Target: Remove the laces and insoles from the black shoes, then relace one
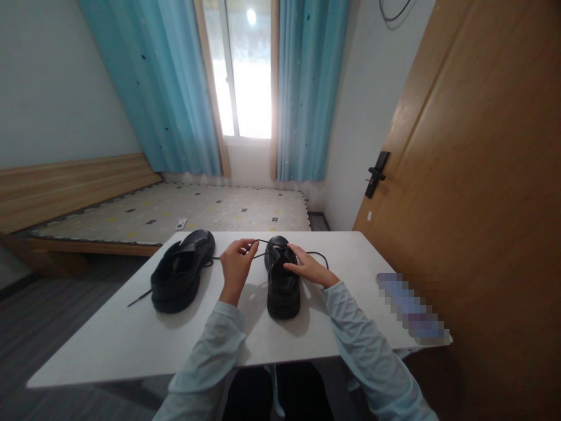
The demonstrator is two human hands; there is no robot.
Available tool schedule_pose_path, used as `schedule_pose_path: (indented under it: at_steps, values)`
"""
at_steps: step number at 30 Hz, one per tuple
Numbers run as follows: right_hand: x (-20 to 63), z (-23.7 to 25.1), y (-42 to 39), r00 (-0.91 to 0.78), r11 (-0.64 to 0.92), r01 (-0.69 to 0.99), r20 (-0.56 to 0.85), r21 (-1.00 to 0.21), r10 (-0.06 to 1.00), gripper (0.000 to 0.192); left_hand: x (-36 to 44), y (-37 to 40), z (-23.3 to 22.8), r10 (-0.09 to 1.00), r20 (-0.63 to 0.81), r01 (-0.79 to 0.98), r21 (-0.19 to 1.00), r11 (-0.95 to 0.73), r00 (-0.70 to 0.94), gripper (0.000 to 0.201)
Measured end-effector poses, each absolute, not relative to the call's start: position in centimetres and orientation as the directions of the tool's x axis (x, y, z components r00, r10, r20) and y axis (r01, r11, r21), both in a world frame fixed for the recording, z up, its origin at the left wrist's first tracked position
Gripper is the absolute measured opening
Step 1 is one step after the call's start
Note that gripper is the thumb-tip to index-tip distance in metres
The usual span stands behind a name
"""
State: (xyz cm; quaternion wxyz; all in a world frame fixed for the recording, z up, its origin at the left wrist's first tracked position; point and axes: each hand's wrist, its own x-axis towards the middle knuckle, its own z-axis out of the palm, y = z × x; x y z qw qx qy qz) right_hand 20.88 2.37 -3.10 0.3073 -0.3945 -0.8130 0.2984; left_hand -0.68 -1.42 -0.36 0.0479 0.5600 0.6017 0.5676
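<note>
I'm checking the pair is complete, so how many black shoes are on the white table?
2. One shoe stands in the middle, between the left hand and right hand, which work its lace. The other shoe lies to its left, untouched. None looks hidden.

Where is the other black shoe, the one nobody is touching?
The untouched shoe lies on the white table, left of the left hand.

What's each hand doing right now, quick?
Left hand: closed, pinching the black lace of the right-hand shoe.
Right hand: open, fingers resting flat on that shoe's top.
</note>
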Motion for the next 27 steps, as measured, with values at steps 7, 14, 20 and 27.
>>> schedule_pose_path:
  at_steps: [7, 14, 20, 27]
  values:
    - [20.9, -3.2, 2.4, -0.490, 0.503, 0.453, 0.266, -0.736, 0.830, 0.074, -1.3, -1.2, -0.6, 0.698, 0.610, 0.600, 0.734, -0.319, -0.374, 0.025]
    - [20.9, -3.1, 2.3, -0.501, 0.499, 0.457, 0.251, -0.736, 0.828, 0.076, -1.4, -1.5, -0.4, 0.619, 0.709, 0.664, 0.645, -0.377, -0.338, 0.023]
    - [21.0, -2.9, 2.2, -0.502, 0.498, 0.474, 0.242, -0.726, 0.830, 0.077, -2.1, -1.7, -0.3, 0.536, 0.755, 0.728, 0.600, -0.332, -0.377, 0.024]
    - [21.1, -2.8, 1.9, -0.491, 0.494, 0.452, 0.256, -0.743, 0.833, 0.076, -2.3, -1.6, 0.1, 0.705, 0.547, 0.430, 0.825, -0.366, -0.451, 0.029]
